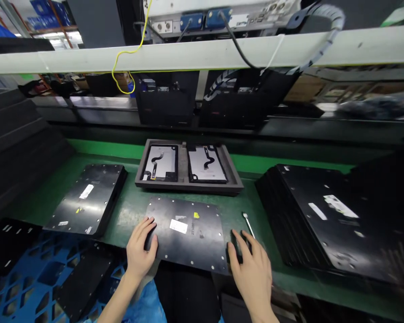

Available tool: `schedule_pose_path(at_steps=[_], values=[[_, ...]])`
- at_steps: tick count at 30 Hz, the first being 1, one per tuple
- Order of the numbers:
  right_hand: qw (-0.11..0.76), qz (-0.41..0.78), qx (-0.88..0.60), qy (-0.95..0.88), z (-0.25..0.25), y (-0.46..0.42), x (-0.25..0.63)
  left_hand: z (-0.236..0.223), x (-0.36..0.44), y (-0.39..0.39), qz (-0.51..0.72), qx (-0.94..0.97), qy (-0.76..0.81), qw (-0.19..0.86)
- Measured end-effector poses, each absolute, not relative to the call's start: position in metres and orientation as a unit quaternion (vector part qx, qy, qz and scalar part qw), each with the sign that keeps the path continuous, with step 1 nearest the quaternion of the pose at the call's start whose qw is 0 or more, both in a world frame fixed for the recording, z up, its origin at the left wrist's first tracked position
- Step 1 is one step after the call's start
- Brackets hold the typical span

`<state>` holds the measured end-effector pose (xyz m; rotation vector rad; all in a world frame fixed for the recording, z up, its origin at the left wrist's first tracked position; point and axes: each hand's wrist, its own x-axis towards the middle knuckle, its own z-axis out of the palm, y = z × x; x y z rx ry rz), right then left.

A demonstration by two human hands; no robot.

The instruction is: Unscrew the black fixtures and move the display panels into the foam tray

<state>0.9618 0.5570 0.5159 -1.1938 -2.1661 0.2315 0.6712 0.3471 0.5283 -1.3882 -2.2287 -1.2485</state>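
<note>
A flat black panel (207, 237) with holes along its rim, a white label and a yellow mark lies at the front edge of the green bench. My left hand (141, 244) rests at the panel's left edge, fingers and thumb spread. At the right edge is my right hand (252, 264), its fingers apart and slightly bent; whether they touch the panel I cannot tell. Just beyond those fingers lies a thin metal tool (248, 223), partly hidden by the hand. Behind the panel, a grey foam tray (182, 185) holds screen modules (166, 157) with black ribbon cables in two compartments.
To the left lies a stack of black panels (87, 199); a taller stack (326, 224) stands at the right. Below left, a blue plastic pallet (18, 287) bears more black plates. A white beam (202, 56) with a yellow cable (121, 53) crosses above the bench.
</note>
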Motion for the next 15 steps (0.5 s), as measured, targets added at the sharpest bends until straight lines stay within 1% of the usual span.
schedule_pose_path(at_steps=[2, 5, 7, 10, 12, 15], values=[[0.318, 0.113, -0.444, -0.830, 0.518, 0.569, 0.963, 0.527, 0.671, 0.348, -0.432, -0.478, -0.754, 0.129], [0.329, 0.192, -0.419, -0.824, 0.527, 0.591, 0.964, 0.526, 0.671, 0.349, -0.442, -0.479, -0.746, 0.141], [0.349, 0.239, -0.413, -0.807, 0.541, 0.612, 0.958, 0.525, 0.672, 0.349, -0.444, -0.478, -0.745, 0.141], [0.395, 0.270, -0.426, -0.768, 0.564, 0.655, 0.937, 0.523, 0.672, 0.349, -0.445, -0.479, -0.743, 0.142], [0.408, 0.299, -0.441, -0.741, 0.573, 0.685, 0.917, 0.522, 0.673, 0.349, -0.445, -0.478, -0.743, 0.145], [0.355, 0.350, -0.481, -0.721, 0.569, 0.719, 0.889, 0.521, 0.676, 0.349, -0.445, -0.474, -0.746, 0.149]])
